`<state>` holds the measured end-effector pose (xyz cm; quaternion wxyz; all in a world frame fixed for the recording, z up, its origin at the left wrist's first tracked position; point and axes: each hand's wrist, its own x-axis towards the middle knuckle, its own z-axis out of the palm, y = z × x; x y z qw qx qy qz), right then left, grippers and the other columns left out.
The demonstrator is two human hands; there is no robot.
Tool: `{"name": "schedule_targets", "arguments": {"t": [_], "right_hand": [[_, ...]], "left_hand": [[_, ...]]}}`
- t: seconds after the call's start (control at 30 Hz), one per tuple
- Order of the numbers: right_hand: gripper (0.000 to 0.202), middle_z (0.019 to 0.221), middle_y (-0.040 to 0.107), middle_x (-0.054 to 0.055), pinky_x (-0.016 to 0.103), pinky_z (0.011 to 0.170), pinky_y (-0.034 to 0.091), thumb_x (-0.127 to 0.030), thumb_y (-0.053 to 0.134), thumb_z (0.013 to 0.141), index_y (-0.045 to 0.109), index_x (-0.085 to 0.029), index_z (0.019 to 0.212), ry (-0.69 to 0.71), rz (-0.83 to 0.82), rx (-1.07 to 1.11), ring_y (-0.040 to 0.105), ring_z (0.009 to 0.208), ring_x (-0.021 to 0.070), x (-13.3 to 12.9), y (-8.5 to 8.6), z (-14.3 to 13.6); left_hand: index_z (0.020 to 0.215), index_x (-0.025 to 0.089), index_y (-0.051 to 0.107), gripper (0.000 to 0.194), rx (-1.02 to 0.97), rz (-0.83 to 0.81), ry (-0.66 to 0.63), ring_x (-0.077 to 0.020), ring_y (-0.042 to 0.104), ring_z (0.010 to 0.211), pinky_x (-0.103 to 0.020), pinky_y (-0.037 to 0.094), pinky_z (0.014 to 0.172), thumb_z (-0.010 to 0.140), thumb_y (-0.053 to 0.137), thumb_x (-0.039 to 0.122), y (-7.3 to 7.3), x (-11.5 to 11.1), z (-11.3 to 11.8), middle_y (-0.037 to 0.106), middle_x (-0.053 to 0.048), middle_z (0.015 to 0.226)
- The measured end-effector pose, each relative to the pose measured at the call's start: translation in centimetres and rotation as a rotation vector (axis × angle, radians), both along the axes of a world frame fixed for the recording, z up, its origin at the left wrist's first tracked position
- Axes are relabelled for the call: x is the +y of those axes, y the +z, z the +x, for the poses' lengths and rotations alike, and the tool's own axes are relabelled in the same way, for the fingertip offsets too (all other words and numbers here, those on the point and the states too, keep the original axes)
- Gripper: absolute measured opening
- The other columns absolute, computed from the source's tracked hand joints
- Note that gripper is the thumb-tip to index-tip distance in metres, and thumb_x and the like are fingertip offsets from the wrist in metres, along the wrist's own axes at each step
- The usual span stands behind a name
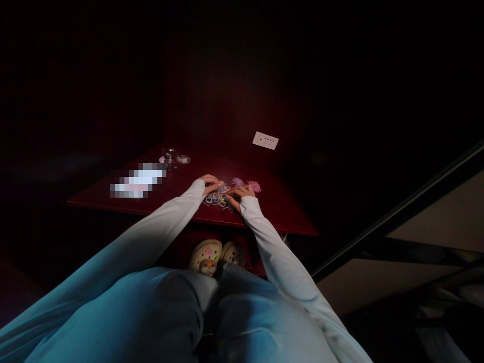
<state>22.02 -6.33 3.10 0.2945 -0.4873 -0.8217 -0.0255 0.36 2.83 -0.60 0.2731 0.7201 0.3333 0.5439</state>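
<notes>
A loose pile of small coloured rings that look like hair ties (222,203) lies near the front edge of the dark red table (227,216). My left hand (210,184) is at the pile's left side, thumb and fingertips close together; whatever they pinch is too small to make out. From the right, my right hand (242,192) reaches over the pile with fingers stretched and thumb apart, touching or just above the rings. Behind my right hand sit a purple fluffy bundle (237,181) and a pink fluffy bundle (254,186).
Clear round containers (170,154) and a round lid or dish (183,159) stand at the back left. A bright blurred-out patch (139,180) covers something on the left of the table. On the back wall is a white socket plate (265,140). Clogs (205,255) show below the table.
</notes>
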Motion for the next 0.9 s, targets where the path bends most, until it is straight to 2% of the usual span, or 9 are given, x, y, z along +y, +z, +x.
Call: {"name": "schedule_targets", "arguments": {"t": [0.1,0.3,0.47,0.6,0.77,0.9], "right_hand": [[0.026,0.112,0.077,0.005,0.037,0.102,0.044,-0.046,0.066,0.1,0.082,-0.028,0.112,0.011,0.001,-0.004,0.053,0.113,0.0256,0.0,0.1,0.0],[0.027,0.111,0.076,0.006,0.037,0.1,0.044,-0.047,0.069,0.098,0.081,-0.028,0.113,0.008,0.015,-0.015,0.052,0.11,0.026,0.0,0.2,-0.1],[0.026,0.111,0.077,0.005,0.038,0.101,0.043,-0.047,0.069,0.099,0.082,-0.028,0.111,0.018,0.035,-0.021,0.052,0.11,0.026,0.3,-0.1,-0.1],[0.025,0.111,0.077,0.005,0.037,0.101,0.042,-0.044,0.066,0.101,0.083,-0.028,0.11,0.005,0.055,-0.019,0.052,0.11,0.0255,0.6,-0.4,0.0],[0.027,0.111,0.078,0.005,0.036,0.101,0.04,-0.043,0.062,0.103,0.083,-0.027,0.109,-0.014,0.037,0.0,0.052,0.109,0.0245,0.5,-0.2,0.0],[0.033,0.113,0.077,0.006,0.039,0.105,0.038,-0.047,0.056,0.105,0.083,-0.027,0.107,-0.158,0.003,0.105,0.054,0.114,0.0257,1.0,-0.3,1.1]], "left_hand": [[0.068,0.022,0.078,0.034,-0.035,0.019,0.018,-0.0251,0.072,0.089,-0.039,0.06,0.086,0.076,0.083,0.055,-0.3,-0.2,0.4,0.076,-0.009,0.087],[0.066,0.023,0.079,0.05,-0.1,0.092,-0.033,-0.0253,0.073,0.09,-0.042,0.06,0.091,0.072,0.078,0.073,-1.3,0.0,1.2,0.076,-0.009,0.09],[0.062,0.023,0.077,0.057,-0.118,0.08,-0.03,-0.0248,0.073,0.087,-0.041,0.061,0.087,0.066,0.078,0.08,-1.3,0.5,1.3,0.074,-0.009,0.088],[0.064,0.023,0.078,0.054,-0.091,0.063,-0.055,-0.0256,0.073,0.089,-0.042,0.061,0.089,0.066,0.08,0.077,-1.2,0.2,1.1,0.074,-0.009,0.09],[0.066,0.023,0.076,0.046,-0.079,0.051,-0.023,-0.0252,0.072,0.091,-0.041,0.059,0.092,0.074,0.078,0.067,-0.8,-0.8,1.3,0.073,-0.008,0.09],[0.07,0.022,0.076,0.036,-0.03,0.0,0.031,-0.0234,0.07,0.088,-0.037,0.058,0.085,0.079,0.077,0.058,-0.1,-1.2,0.9,0.074,-0.008,0.089]]}}
